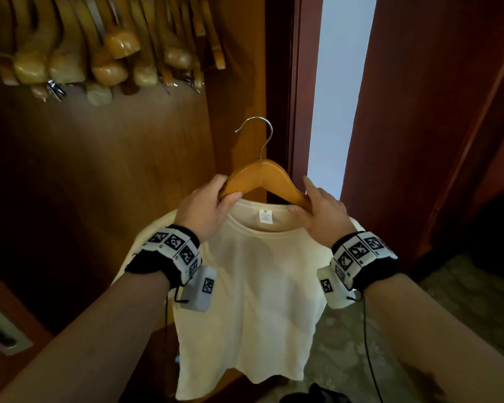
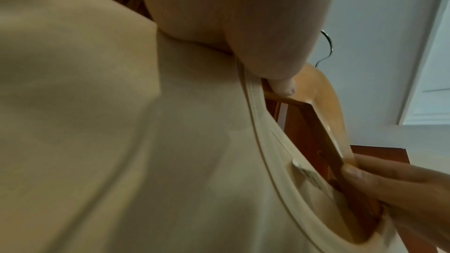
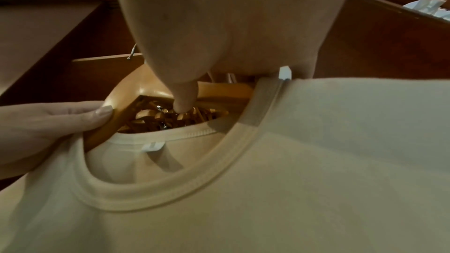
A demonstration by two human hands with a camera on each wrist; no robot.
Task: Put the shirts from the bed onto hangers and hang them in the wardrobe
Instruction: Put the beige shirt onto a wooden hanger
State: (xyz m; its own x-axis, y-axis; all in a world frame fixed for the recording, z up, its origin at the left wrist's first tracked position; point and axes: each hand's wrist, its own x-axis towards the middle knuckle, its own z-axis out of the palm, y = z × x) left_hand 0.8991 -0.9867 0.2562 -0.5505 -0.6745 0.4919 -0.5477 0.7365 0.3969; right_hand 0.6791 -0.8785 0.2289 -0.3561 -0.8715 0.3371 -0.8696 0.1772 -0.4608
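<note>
Head view: The left hand grips the left arm of the hanger, fingers curled over the top and thumb underneath. The right hand grips the right arm the same way, thumb pressed below at the collar. The shirt, cream-coloured, hangs from the hanger with both shoulders seated and its hem free in the air. The hook points up and stands in front of the open wardrobe. A row of spare hangers hangs in the wardrobe's upper left corner, well apart from the hook. A white label shows inside the back of the collar.

Left wrist view: The left hand closes on the hanger, thumb tip touching the wood just above the collar. The right hand pinches the far arm at the lower right. The shirt fills the left side.

Right wrist view: The right hand closes on the hanger, one fingertip extending down past the wood into the neck opening. The left hand clamps the opposite arm, thumb on its front face. The collar loops below, and the shirt covers the lower frame.
</note>
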